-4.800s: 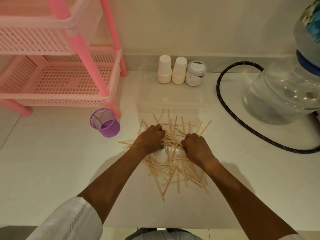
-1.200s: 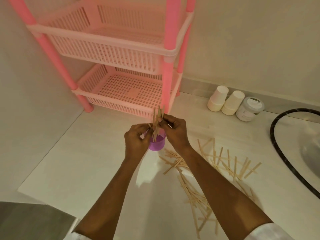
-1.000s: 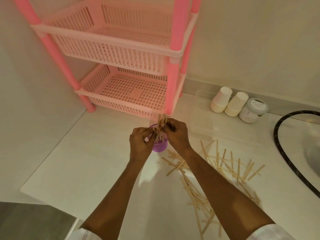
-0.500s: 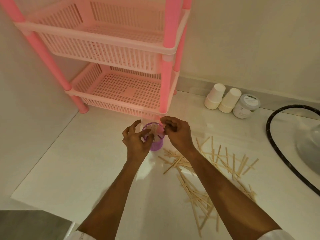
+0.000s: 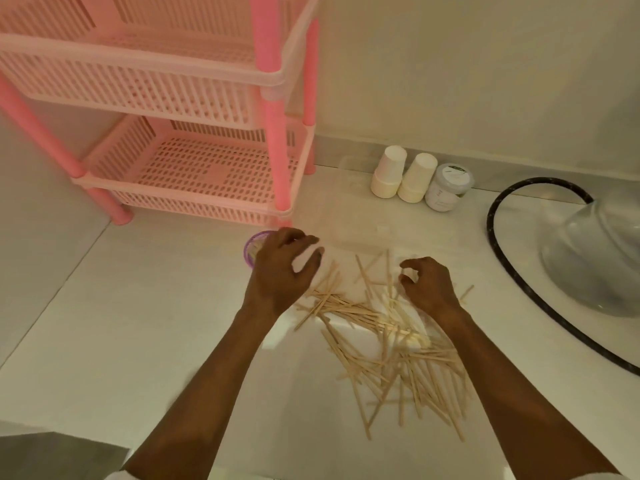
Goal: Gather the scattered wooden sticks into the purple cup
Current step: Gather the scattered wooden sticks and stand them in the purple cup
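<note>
Several pale wooden sticks [image 5: 384, 337] lie scattered in a loose pile on the white floor at centre right. The purple mesh cup [image 5: 254, 248] stands just left of the pile, with sticks showing inside it; my left hand hides most of it. My left hand [image 5: 282, 271] hovers over the pile's left edge with its fingers spread and loosely bent, holding nothing. My right hand [image 5: 427, 285] hangs above the pile's far side, fingers loosely curled downward and empty.
A pink plastic shelf rack [image 5: 194, 161] stands close behind the cup. Two white paper cups [image 5: 403, 174] and a small white jar [image 5: 448, 187] sit by the wall. A black hose [image 5: 498, 244] curves round a clear water bottle [image 5: 595, 258] at right.
Both hands let a bundle of sticks go into the purple cup, then moved right and down, back over the pile. The view has swung right with them.
</note>
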`<state>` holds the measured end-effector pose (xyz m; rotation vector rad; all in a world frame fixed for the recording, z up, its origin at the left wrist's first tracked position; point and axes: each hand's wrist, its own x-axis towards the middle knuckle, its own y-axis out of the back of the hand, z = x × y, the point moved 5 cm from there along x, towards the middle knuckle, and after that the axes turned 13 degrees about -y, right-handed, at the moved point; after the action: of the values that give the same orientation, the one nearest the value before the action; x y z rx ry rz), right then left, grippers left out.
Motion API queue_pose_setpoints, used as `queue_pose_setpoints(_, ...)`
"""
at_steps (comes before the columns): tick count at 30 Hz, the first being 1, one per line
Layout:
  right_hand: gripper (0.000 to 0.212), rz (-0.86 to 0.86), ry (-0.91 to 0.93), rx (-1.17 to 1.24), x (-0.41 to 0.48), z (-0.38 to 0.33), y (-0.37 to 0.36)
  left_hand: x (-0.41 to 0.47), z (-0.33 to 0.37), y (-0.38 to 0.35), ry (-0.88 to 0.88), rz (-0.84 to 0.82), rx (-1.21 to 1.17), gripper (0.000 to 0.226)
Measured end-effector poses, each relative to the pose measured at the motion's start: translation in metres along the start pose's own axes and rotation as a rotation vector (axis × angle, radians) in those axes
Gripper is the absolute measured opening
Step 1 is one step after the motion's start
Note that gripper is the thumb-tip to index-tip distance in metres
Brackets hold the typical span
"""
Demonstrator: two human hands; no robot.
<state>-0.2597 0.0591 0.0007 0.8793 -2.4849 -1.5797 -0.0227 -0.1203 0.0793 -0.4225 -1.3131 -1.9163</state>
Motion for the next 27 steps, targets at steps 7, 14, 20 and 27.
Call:
queue_pose_setpoints(7, 0.034, -0.026, -0.071, -0.29, -0.017, 0.04, -0.004, -0.028, 0.018, -0.095, 0.131, -0.72, -0.115, 0.062)
queue_pose_setpoints(14, 0.032, -0.057, 0.147, -0.272, -0.047, 0.038, -0.018, -0.046, 0.03, -0.129, 0.015, -1.018, -0.009, 0.071)
queue_pose_setpoints(20, 0.029, -0.115, 0.246, -0.267, -0.059, 0.041, -0.028, -0.043, 0.041, -0.138, -0.103, -1.153, 0.091, 0.078)
queue_pose_setpoints(27, 0.076, -0.208, 0.195, -0.407, -0.067, 0.044, -0.029, -0.038, 0.049, -0.146, -0.12, -1.173, 0.119, 0.04)
